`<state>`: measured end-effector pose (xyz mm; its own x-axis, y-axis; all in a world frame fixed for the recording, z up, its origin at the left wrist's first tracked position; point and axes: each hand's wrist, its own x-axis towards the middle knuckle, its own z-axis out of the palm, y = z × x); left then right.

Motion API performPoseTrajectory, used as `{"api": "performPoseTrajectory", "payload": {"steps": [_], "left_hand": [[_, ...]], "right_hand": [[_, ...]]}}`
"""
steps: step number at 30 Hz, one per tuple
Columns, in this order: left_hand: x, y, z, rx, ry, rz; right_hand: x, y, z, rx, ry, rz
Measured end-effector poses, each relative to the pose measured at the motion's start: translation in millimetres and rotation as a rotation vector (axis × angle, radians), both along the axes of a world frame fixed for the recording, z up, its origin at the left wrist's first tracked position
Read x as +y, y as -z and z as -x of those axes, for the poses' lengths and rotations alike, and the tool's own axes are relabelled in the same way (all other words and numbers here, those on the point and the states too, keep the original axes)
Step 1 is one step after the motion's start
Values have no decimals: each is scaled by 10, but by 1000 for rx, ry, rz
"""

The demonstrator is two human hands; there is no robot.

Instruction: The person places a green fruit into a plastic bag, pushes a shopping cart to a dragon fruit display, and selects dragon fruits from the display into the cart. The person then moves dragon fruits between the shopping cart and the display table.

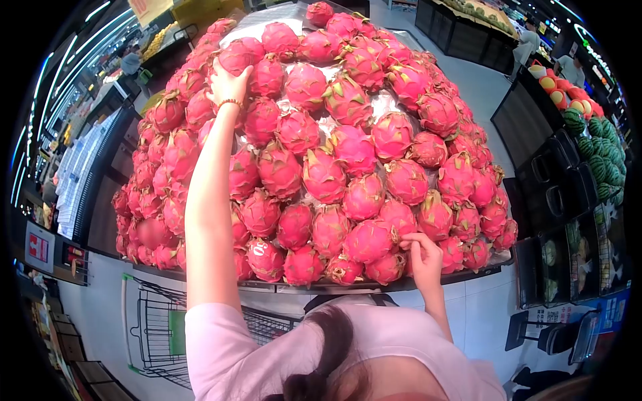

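A large heap of pink dragon fruit (348, 150) with greenish scale tips fills the middle of the view. My left hand (229, 85), a beaded bracelet at its wrist, reaches to the upper left of the heap. Its fingers curve round a dragon fruit (236, 58) there. Near the front edge, my right hand (422, 255) is bent with thumb and fingers drawn together. Those fingertips are at the end of a dragon fruit (368, 242) lying on its side, and seem to pinch its tip.
A wire shopping cart (157, 327) stands at the lower left, below the display. Watermelons (605, 157) and black crates (555, 167) are on the right. Other people (528, 47) stand in the background at the upper right. White wrapping (267, 25) shows between the fruit at the top.
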<state>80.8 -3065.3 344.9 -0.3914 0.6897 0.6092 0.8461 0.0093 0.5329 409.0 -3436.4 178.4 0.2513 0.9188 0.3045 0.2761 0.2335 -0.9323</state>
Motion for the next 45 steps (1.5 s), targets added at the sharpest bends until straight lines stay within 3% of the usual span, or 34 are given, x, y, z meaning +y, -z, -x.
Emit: {"api": "performPoseTrajectory", "payload": {"steps": [3,6,12,15,19,22,26,28,31,36,38,45], "left_hand": [[7,65,13,16,38,-131],[-145,66,-55,32,138,-425],[-1247,-167,-595,-159,640,-674],[-2083,43,-942,-507,888,-548],[-3127,629,-1217,-923,1016,-197],[-3768,1102,-1344,-1065,981,61],[-4357,1703,-1375,-1226,930,314],[-4612,1765,-1308,-1282,873,379],[-4921,1847,-1085,-1322,798,482],[-5233,2120,-724,-1701,685,409],[-5375,2353,-476,-1761,650,259],[-6450,3338,1116,-1639,20,-68]], "right_hand": [[-57,-9,7,-6,50,-10],[-115,9,-40,-44,65,-8],[-169,-4,-103,-58,54,-3],[-177,-25,-169,-15,-22,20],[-171,-6,-335,290,-390,60],[-98,-249,-219,451,-720,117],[-114,-166,37,652,-1103,348],[-105,-31,148,353,-1185,416],[-259,78,423,209,-1241,420],[-525,369,830,207,-1302,491],[-656,356,1044,185,-1227,566],[-1087,743,1689,-203,-1103,679]]}}
